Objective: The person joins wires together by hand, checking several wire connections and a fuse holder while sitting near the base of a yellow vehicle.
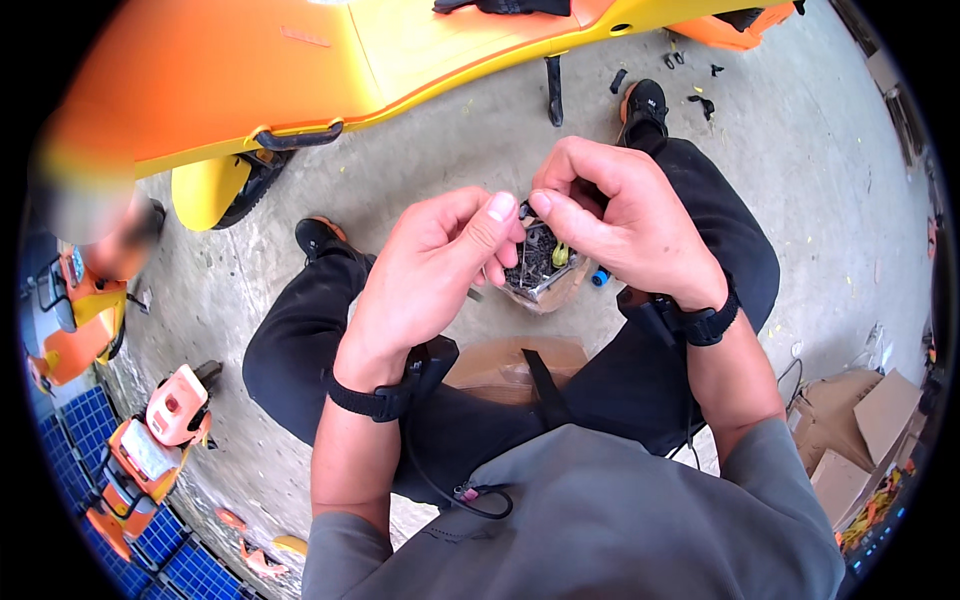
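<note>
Pinches a small black part (526,211) between left hand (445,260) and right hand (635,215), both closed narrow, above an open box (546,298) of dark fasteners (528,262). Seems mid-step, with the part not set down and nothing visibly finished. Faces, beyond, an orange-and-yellow vehicle body (260,75).

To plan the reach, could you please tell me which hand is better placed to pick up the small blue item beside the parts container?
Probably the right hand: the blue item shows near it, on its side of the container; the left hand would reach across.
</note>
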The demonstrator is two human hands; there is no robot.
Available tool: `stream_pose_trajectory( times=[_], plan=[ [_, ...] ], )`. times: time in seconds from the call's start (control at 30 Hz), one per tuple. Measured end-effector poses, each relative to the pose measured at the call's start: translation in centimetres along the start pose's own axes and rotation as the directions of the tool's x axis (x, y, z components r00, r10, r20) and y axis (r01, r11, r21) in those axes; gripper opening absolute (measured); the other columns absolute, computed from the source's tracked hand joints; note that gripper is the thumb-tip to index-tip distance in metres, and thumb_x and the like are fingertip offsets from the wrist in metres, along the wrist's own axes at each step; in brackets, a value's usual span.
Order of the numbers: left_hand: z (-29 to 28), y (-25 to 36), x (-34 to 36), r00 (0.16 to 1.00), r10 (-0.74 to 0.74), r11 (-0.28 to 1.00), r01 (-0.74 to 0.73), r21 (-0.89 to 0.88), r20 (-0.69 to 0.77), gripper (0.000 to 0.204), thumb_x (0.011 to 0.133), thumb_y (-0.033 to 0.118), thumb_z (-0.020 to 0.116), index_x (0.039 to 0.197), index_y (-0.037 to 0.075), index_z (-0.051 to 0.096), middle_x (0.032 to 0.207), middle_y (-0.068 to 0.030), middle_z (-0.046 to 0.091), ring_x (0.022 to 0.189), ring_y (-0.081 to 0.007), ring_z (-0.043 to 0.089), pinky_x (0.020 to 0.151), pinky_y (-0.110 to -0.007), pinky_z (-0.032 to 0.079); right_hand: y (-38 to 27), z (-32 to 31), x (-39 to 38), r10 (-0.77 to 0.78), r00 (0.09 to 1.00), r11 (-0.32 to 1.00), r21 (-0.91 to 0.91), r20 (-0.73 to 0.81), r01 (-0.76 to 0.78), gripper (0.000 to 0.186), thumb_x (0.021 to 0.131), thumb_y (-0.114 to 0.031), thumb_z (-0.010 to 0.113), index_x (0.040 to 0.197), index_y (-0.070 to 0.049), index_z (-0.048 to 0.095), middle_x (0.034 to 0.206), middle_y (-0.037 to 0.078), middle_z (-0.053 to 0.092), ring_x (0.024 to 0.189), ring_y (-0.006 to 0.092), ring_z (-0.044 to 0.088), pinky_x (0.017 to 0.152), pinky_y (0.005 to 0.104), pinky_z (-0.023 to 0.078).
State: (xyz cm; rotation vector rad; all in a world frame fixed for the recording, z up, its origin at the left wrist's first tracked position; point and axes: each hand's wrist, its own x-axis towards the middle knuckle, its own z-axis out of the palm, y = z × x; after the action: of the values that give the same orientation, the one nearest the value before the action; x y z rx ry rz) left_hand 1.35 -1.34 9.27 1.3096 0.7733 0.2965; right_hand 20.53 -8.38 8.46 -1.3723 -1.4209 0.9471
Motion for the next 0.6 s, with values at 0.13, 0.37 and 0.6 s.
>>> stream_pose_trajectory(
  times=[0.13,0.37,0.6],
  plan=[
    [0.2,-0.2,0.2,0.997,-0.056,0.997,0.059,-0.049,0.060,0.027,0.101,0.024,0.051,0.090,0.004,0.064,0.072,0.0016,0.059,0.063,-0.0043,0.050,0.057,-0.019,0.039,0.0,0.2,-0.1,-0.036,0.998,0.991,-0.128,0.051,0.042,0.011,0.088,-0.010,0.063,0.084,-0.001,0.057,0.070,0.003,0.054,0.056,0.0093,0.045,0.050,0.0260,0.037],
    [0.7,-1.0,0.5,0.999,0.042,0.995,-0.041,-0.087,0.008,0.018,0.098,0.019,0.056,0.092,0.004,0.063,0.071,0.0045,0.054,0.061,-0.0026,0.040,0.054,-0.018,0.032,1.4,1.8,-0.1,0.016,0.983,0.996,0.084,-0.180,-0.001,0.015,0.090,-0.013,0.063,0.089,0.001,0.057,0.074,0.007,0.061,0.055,0.0126,0.052,0.051,0.0292,0.041],
    [1.0,-1.5,0.6,0.992,0.123,0.989,-0.121,-0.083,0.017,0.018,0.098,0.021,0.056,0.091,0.006,0.060,0.074,0.0059,0.052,0.065,-0.0022,0.040,0.059,-0.019,0.032,0.9,1.8,0.2,0.337,0.932,0.847,0.475,-0.133,-0.238,0.017,0.094,-0.015,0.061,0.092,0.000,0.054,0.074,0.001,0.059,0.053,0.0024,0.045,0.046,0.0202,0.036]
  ],
)
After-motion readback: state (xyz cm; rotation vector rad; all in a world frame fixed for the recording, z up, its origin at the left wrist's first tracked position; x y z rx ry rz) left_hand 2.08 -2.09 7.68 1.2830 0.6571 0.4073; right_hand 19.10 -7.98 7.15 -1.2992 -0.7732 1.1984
